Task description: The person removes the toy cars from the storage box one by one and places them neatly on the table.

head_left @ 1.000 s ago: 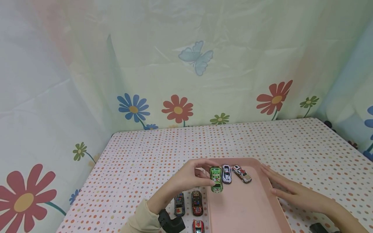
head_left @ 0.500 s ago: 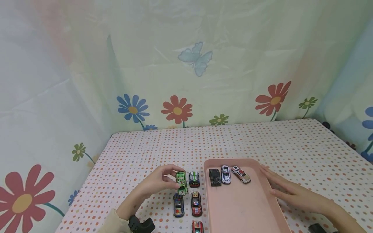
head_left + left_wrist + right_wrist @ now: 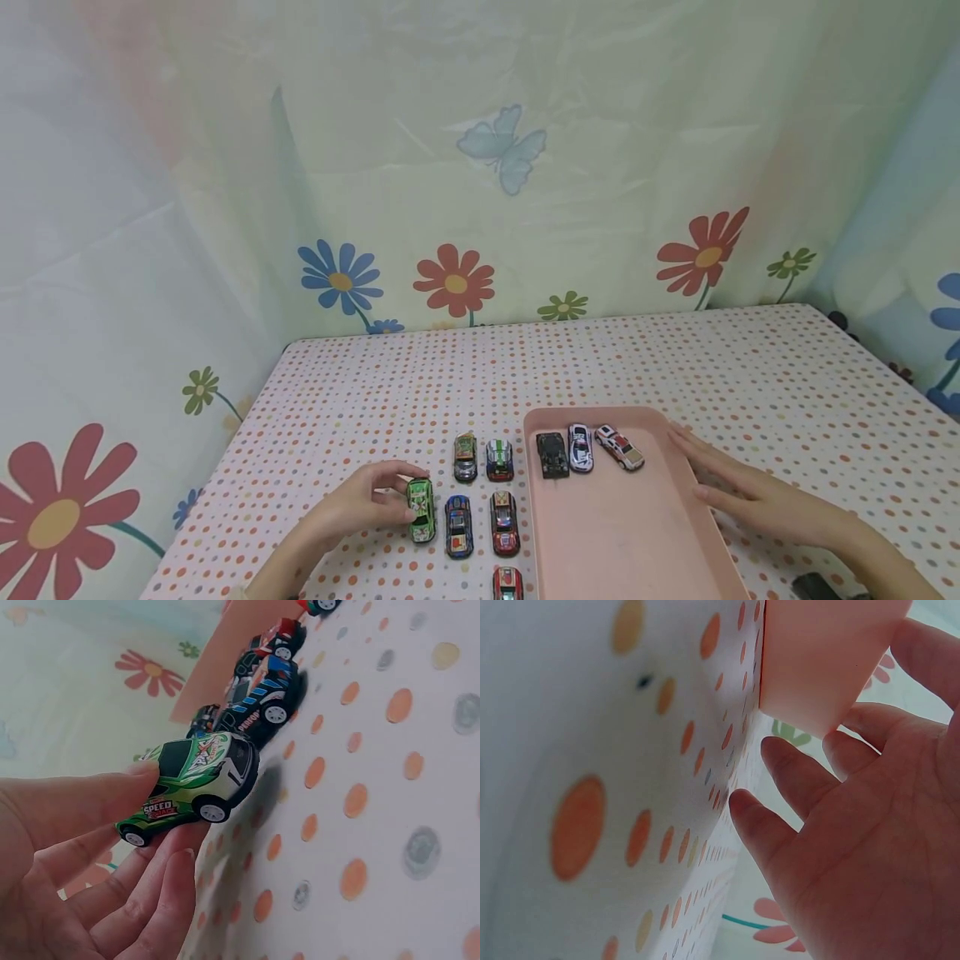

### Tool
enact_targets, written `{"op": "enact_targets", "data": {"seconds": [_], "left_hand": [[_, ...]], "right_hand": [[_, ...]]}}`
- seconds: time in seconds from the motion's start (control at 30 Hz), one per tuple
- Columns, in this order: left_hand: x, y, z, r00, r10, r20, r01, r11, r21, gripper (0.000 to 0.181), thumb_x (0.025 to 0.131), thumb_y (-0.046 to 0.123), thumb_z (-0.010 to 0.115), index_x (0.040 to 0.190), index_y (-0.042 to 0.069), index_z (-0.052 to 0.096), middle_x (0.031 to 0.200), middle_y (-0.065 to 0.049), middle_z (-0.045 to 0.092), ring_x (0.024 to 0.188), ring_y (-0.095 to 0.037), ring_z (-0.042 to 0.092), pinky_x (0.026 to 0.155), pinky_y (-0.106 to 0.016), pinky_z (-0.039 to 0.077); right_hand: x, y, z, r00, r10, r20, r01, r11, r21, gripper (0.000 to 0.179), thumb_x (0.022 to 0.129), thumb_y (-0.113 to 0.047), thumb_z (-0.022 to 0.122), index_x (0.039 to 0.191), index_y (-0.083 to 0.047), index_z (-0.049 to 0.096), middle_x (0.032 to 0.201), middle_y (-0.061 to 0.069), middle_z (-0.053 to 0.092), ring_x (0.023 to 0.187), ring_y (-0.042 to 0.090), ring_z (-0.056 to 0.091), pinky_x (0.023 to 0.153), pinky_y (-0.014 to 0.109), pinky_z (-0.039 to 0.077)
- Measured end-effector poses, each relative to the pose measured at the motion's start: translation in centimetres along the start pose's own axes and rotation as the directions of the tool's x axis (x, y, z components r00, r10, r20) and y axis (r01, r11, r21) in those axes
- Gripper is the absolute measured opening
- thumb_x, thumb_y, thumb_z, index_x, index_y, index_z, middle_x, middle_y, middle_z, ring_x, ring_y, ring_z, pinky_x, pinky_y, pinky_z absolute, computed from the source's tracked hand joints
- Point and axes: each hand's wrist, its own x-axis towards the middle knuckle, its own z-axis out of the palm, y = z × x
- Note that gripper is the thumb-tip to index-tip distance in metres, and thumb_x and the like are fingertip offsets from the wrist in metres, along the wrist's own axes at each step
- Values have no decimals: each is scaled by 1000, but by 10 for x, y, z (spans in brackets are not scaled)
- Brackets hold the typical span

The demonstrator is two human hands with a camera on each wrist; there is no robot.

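Observation:
My left hand (image 3: 358, 502) pinches a green toy car (image 3: 422, 510) between thumb and fingers, left of the parked cars. In the left wrist view the green car (image 3: 187, 776) tilts, its underside apart from the tablecloth. Closest to it stands a blue toy car (image 3: 458, 527). My right hand (image 3: 768, 504) lies with fingers extended along the right side of the pink tray (image 3: 622, 542). Seen from the right wrist, that hand (image 3: 870, 817) touches the tray wall (image 3: 817, 660) with its fingertips. Inside the tray are a black car (image 3: 552, 455), a silver car (image 3: 581, 448) and a white-red-gold car (image 3: 620, 448).
Left of the tray more toy cars form rows: a green-brown car (image 3: 465, 457), a green-white car (image 3: 499, 460), a dark red car (image 3: 506, 523) and a red car (image 3: 508, 583) cut by the frame. A dotted cloth (image 3: 375, 400) covers the table.
My left hand has carried the green car from above the tray leftward past the rows and lower toward the table. This uncovered the black car and the green-brown car. The right hand stays put.

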Motion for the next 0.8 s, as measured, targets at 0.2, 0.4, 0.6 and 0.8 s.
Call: {"op": "enact_targets", "data": {"seconds": [0.2, 0.4, 0.6, 0.8], "left_hand": [[-1, -6, -2, 999, -34, 10, 34, 999, 13, 47, 76, 3, 75, 120, 2, 60, 96, -10, 54, 77, -19, 61, 71, -33, 48], [-1, -9, -7, 998, -22, 64, 18, 998, 66, 45, 78, 5, 74, 121, 0, 60, 96, -9, 55, 74, -17, 58, 70, -32, 46], [1, -6, -11, 994, -26, 108, 17, 996, 87, 45, 82, 7, 70, 125, -2, 57, 107, -9, 60, 82, -24, 63, 72, -33, 48], [3, -3, -12, 990, -52, 131, 43, 997, 68, 45, 82, 3, 70, 124, -3, 57, 113, -10, 58, 75, -20, 64, 63, -26, 47]], "right_hand": [[1, 1, 0, 1000, -1, 2, 1, 1000, 6, 62, 100, -23, 46, 151, -20, 13, 152, 20, 3, 114, -29, 2, 86, 75, 19], [0, 0, 0, 1000, 12, 1, -12, 1000, 5, 61, 100, -23, 46, 151, -19, 14, 152, 20, 3, 112, -29, 3, 85, 75, 19], [0, -1, 0, 1000, 15, -2, -15, 1000, -1, 61, 99, -24, 47, 151, -18, 15, 151, 21, 3, 111, -30, 3, 85, 75, 19], [0, -1, 0, 1000, 21, 9, -21, 1000, 14, 61, 100, -24, 46, 151, -17, 14, 151, 20, 3, 111, -30, 3, 86, 75, 18]]}}
